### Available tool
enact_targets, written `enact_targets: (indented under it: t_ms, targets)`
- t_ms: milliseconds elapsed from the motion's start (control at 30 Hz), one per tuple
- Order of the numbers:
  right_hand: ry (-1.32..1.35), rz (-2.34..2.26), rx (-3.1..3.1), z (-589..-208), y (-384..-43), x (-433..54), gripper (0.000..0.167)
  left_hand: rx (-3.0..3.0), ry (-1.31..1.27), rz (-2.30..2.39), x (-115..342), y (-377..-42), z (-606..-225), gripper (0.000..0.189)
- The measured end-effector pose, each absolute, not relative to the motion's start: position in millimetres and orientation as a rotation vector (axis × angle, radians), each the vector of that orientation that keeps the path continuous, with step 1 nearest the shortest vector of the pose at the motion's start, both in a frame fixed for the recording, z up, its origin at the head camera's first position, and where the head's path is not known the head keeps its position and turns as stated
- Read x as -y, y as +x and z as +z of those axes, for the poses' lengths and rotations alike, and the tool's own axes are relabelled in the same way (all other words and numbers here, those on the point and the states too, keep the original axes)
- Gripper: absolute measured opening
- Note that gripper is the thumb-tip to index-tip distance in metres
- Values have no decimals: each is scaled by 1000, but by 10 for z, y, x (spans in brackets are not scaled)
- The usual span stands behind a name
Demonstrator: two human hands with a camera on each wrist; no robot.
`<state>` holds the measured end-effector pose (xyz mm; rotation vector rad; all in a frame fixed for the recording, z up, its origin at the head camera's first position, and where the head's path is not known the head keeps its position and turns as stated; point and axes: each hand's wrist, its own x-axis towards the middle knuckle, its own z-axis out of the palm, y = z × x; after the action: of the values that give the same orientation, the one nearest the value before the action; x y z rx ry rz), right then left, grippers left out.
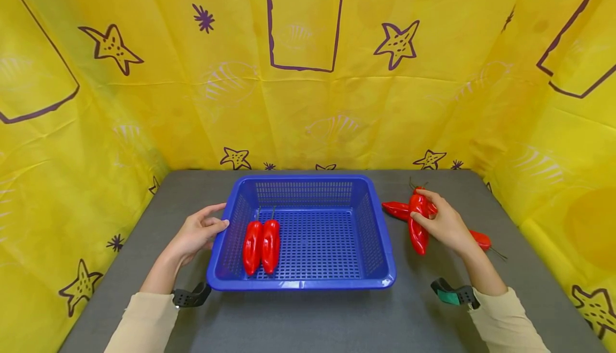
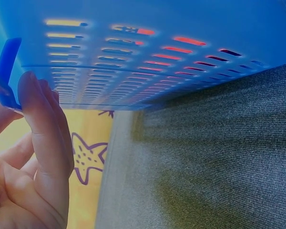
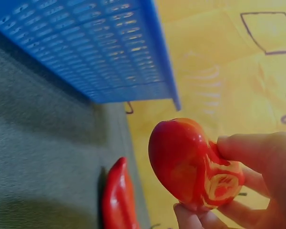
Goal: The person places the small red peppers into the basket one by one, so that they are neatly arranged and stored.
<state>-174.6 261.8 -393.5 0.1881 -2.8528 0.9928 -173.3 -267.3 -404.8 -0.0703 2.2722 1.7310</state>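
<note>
A blue plastic basket (image 1: 300, 284) stands on the dark table, and my left hand (image 1: 194, 232) grips its left rim. In the left wrist view, the fingers (image 2: 45, 124) curl at the basket's edge (image 2: 9, 71). Inside on the left, two red chili peppers, one (image 1: 252, 247) beside the other (image 1: 270, 246), lie side by side with stems pointing away. To the right of the basket, my right hand (image 1: 445, 222) pinches another red pepper (image 1: 418, 240) between thumb and fingers; the right wrist view shows that pepper (image 3: 178, 162) raised off the table.
Under the right hand a red pepper (image 1: 395, 210) lies crosswise on the table, partly hidden. Another pepper (image 1: 481, 239) lies by the right wrist, its stem pointing right. Yellow printed cloth (image 1: 308, 123) walls the table at the back and both sides.
</note>
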Motion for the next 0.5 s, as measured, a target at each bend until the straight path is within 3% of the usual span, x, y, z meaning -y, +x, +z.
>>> enact_targets:
  t_ms: [500]
  targets:
    - [289, 956, 2881, -3555, -1841, -2441, 61, -2276, -73, 1725, 2682, -1738, -4058, 67]
